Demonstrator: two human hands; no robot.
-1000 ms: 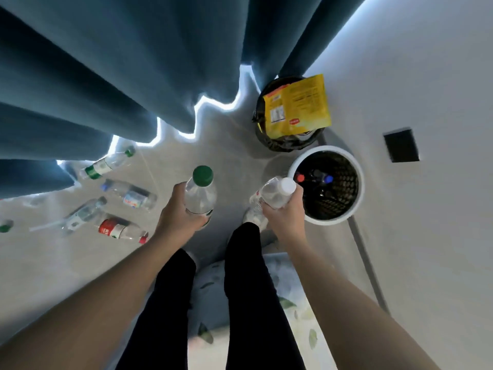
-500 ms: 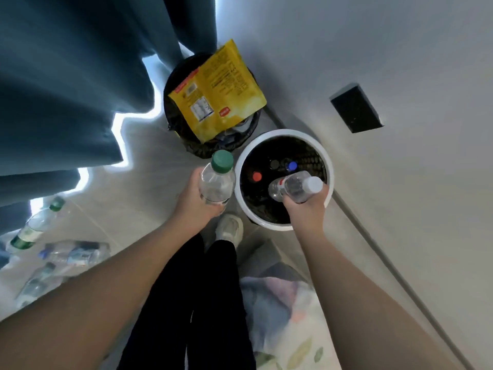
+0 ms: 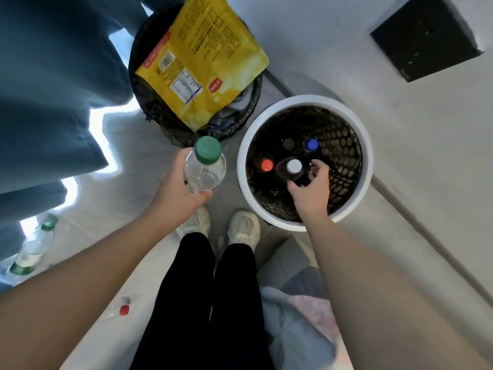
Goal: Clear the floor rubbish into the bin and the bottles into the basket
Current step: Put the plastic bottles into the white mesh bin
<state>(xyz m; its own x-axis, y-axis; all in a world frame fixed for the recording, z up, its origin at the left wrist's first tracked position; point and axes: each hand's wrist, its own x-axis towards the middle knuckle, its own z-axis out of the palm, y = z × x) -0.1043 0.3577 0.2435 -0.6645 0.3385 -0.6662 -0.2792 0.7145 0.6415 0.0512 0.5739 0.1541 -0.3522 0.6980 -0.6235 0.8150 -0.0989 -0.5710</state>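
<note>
The left hand (image 3: 181,182) is gripping a green-capped water bottle (image 3: 205,166), while the right hand (image 3: 310,185) is curling over the mesh basket (image 3: 306,100), a white-capped bottle (image 3: 294,166) sitting just beside its fingertips, grasp impossible to tell.

Bottle (image 3: 204,173) in left hand (image 3: 176,188) grip: clear glossy plastic, matt green cap (image 3: 207,150). Right of grip, basket (image 3: 366,156): black mesh, smooth white rim. Beyond grip, packet (image 3: 213,57): glossy yellow film.

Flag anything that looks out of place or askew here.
The yellow snack bag lies tilted across the rim of the black-lined bin, sticking out instead of sitting down inside. On the floor at left, a green-capped bottle and a red-capped bottle lie loose, not yet in the white basket.
</note>
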